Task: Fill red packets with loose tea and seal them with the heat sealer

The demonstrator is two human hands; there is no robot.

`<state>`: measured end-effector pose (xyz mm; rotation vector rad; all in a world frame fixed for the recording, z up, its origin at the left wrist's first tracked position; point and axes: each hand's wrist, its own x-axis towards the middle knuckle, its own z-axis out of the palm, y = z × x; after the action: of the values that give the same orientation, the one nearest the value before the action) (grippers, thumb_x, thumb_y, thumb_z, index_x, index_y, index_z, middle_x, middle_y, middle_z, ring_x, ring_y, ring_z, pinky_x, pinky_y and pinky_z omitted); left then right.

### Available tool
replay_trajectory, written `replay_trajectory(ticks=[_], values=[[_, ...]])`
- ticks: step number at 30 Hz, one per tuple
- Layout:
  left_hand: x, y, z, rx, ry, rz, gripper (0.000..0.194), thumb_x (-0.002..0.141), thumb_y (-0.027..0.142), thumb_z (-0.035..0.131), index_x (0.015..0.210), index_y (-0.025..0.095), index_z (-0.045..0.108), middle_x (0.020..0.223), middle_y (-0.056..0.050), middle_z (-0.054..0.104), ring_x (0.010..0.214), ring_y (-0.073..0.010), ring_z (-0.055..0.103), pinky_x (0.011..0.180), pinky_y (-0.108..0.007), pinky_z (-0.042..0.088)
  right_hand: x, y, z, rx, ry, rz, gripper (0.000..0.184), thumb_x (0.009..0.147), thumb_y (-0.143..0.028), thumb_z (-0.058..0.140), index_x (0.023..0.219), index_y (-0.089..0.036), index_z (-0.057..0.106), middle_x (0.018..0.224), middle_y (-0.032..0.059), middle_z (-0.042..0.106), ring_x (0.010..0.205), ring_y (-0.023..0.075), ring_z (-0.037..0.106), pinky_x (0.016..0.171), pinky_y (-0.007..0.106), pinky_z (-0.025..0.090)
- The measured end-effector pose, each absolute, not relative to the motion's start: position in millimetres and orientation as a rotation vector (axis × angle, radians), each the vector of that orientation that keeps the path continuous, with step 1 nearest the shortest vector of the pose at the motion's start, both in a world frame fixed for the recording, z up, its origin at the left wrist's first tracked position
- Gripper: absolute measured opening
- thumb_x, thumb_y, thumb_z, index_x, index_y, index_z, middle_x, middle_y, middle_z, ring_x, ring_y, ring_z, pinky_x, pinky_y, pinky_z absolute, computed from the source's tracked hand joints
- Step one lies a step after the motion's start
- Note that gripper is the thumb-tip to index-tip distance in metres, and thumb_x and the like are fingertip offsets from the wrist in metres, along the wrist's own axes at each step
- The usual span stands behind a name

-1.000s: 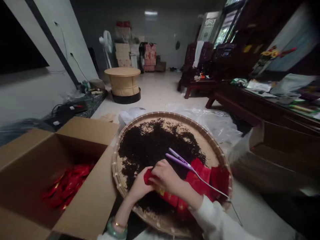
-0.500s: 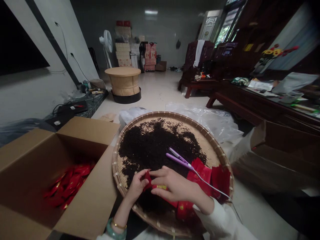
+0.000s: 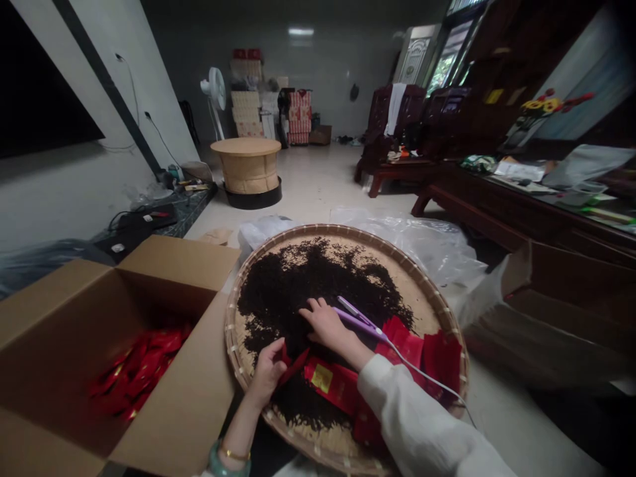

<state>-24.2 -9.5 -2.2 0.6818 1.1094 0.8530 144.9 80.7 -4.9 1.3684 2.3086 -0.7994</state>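
I have my left grip (image 3: 269,376) clamped on a red packet (image 3: 295,368) over the round woven tray (image 3: 410,281) — and my right grip (image 3: 325,324), spread apart, is at the dark leaves (image 3: 293,281), right beside the purple tool (image 3: 371,328).

From here the room looks dim — grey wall (image 3: 332,63) at the back with a streak of light (image 3: 301,31), pale floor (image 3: 328,180) running up to it. A white fan (image 3: 217,88) stands behind a round table (image 3: 246,148) — on the right, a dark chair (image 3: 413,109) near a bright window (image 3: 453,54).
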Motion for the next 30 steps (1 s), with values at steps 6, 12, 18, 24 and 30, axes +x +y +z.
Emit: replay_trajectory(ticks=[6, 12, 18, 24, 30], values=[[-27, -8, -6, 0.655, 1.093, 0.909, 0.086, 0.048, 0.079, 0.066, 0.101, 0.010, 0.069, 0.093, -0.013, 0.069, 0.088, -0.0296, 0.063, 0.084, -0.037, 0.049, 155, 81, -3, 1.596, 2.301, -1.084, 0.037, 0.070, -0.002, 0.058, 0.104, -0.015, 0.063, 0.105, 0.0101, 0.057, 0.096, 0.0204, 0.056, 0.083, 0.029, 0.046], [-24, -1, -8, 0.610, 1.210, 0.924, 0.092, 0.042, 0.079, 0.068, 0.102, 0.009, 0.068, 0.095, -0.014, 0.070, 0.093, -0.0319, 0.063, 0.085, -0.038, 0.049, 177, 94, 18, 1.934, 2.265, -1.538, 0.038, 0.069, -0.012, 0.064, 0.106, -0.018, 0.062, 0.099, 0.0044, 0.066, 0.088, 0.0174, 0.061, 0.079, 0.028, 0.046], [-15, 7, -9, 0.659, 1.367, 0.951, 0.080, 0.045, 0.074, 0.072, 0.095, 0.011, 0.067, 0.091, -0.011, 0.070, 0.087, -0.0279, 0.062, 0.083, -0.035, 0.048, 166, 102, 71, 1.945, 2.299, -1.768, 0.016, 0.070, -0.022, 0.067, 0.085, -0.017, 0.065, 0.070, -0.0023, 0.061, 0.059, 0.0102, 0.050, 0.055, 0.021, 0.039], [-12, 11, -10, 0.718, 1.372, 0.999, 0.076, 0.049, 0.072, 0.072, 0.094, 0.011, 0.067, 0.088, -0.010, 0.069, 0.084, -0.0260, 0.062, 0.079, -0.033, 0.049, 144, 95, 88, 1.802, 2.418, -1.868, 0.020, 0.070, -0.017, 0.069, 0.089, -0.017, 0.066, 0.083, 0.0016, 0.066, 0.070, 0.0119, 0.059, 0.063, 0.022, 0.047], [-11, 13, -6, 0.706, 1.337, 0.984, 0.078, 0.048, 0.074, 0.071, 0.095, 0.011, 0.067, 0.092, -0.012, 0.070, 0.089, -0.0283, 0.063, 0.084, -0.036, 0.048, 145, 91, 83, 1.948, 2.275, -2.041, 0.010, 0.074, -0.017, 0.063, 0.083, -0.017, 0.067, 0.078, 0.0013, 0.068, 0.068, 0.0128, 0.062, 0.063, 0.023, 0.049]])
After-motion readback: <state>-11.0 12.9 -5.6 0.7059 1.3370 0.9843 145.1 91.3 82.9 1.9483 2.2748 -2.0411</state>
